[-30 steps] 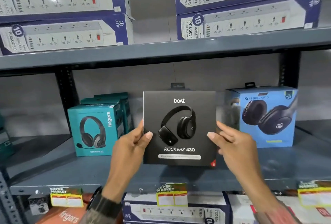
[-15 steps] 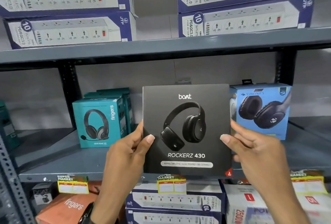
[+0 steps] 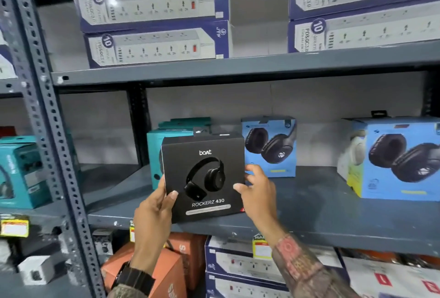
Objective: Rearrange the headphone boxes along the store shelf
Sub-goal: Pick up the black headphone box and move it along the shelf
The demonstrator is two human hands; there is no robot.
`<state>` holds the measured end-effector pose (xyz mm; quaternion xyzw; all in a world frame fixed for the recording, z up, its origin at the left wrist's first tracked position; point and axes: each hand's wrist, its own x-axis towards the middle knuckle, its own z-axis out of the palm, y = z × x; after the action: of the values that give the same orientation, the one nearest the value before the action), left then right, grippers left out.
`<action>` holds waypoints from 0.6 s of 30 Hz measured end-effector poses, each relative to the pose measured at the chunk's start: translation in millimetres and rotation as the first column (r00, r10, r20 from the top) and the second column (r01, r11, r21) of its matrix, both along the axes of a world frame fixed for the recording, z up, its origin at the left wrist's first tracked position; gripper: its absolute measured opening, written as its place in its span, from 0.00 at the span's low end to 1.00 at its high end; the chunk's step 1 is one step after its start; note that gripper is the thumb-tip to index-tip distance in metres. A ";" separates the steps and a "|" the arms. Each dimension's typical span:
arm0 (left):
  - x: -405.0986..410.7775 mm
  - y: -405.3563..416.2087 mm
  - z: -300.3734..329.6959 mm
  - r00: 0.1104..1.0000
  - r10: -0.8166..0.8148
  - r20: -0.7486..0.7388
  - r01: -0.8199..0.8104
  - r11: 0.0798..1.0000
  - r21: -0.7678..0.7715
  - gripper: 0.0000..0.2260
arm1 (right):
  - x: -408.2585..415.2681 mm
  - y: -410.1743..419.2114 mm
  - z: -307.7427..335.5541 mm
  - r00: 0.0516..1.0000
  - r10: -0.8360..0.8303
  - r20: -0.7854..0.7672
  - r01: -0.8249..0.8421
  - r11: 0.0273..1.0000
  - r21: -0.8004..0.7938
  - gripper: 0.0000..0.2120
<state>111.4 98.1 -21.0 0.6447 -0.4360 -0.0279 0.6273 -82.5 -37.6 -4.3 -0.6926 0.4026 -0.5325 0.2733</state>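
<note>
I hold a black headphone box [image 3: 204, 178] marked boAt Rockerz 430 upright at the front of the grey middle shelf [image 3: 333, 224]. My left hand [image 3: 154, 212] grips its lower left edge and my right hand [image 3: 257, 193] grips its right edge. Directly behind it stands a teal headphone box [image 3: 154, 152], mostly hidden. To the right of the black box, further back, stands a blue headphone box [image 3: 269, 147]. A larger-looking blue headphone box [image 3: 395, 159] stands at the shelf's right end.
A perforated steel upright [image 3: 50, 131] rises at the left, with teal boxes [image 3: 19, 171] on the bay beyond it. Power-strip boxes [image 3: 152, 21] are stacked on the shelf above. Orange boxes [image 3: 171, 269] and more power-strip boxes [image 3: 240, 266] fill the shelf below.
The view has swung to the left and the black box now sits in front of the teal box, further left along the shelf. Both hands have kept their hold.
</note>
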 end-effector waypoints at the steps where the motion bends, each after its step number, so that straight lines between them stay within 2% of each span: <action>1: 4.0 1.0 -1.7 1.000 -0.006 -0.018 0.006 1.000 -0.004 0.23 | 7.2 -1.8 -2.2 1.000 0.011 -0.001 -0.011 1.000 -0.007 0.20; 7: 8.2 -0.4 -12.4 0.999 0.035 -0.022 -0.034 0.999 0.008 0.25 | 20.5 -2.8 -15.1 1.000 -0.014 0.018 0.015 1.000 -0.010 0.21; 9: 6.4 -0.8 -14.2 0.998 0.008 -0.070 -0.009 1.000 -0.014 0.24 | 19.9 -1.4 -16.4 0.999 -0.005 0.036 0.005 1.000 0.001 0.22; 11: 4.3 2.3 -14.4 0.987 -0.004 -0.163 -0.008 0.997 -0.077 0.25 | 16.2 0.3 -17.1 0.998 0.023 0.067 -0.024 1.000 0.018 0.23; 14: -9.4 11.1 -12.7 0.951 0.090 -0.296 -0.164 0.958 -0.236 0.22 | -2.8 4.6 -17.5 0.995 0.041 0.087 -0.040 0.999 -0.008 0.25; 16: -30.9 13.4 -3.9 0.948 0.137 -0.286 -0.237 0.904 -0.355 0.18 | -28.1 5.2 -14.9 0.990 0.033 0.138 -0.024 0.998 -0.062 0.23; 18: -56.5 10.4 7.3 0.968 0.107 -0.229 -0.198 0.885 -0.422 0.16 | -59.6 7.2 -6.3 0.983 0.021 0.181 0.004 0.990 -0.139 0.22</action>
<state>54.9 108.4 -13.8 0.5120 -0.3138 0.0568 0.7976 -142.1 -30.5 -10.7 -0.6602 0.3350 -0.6190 0.2622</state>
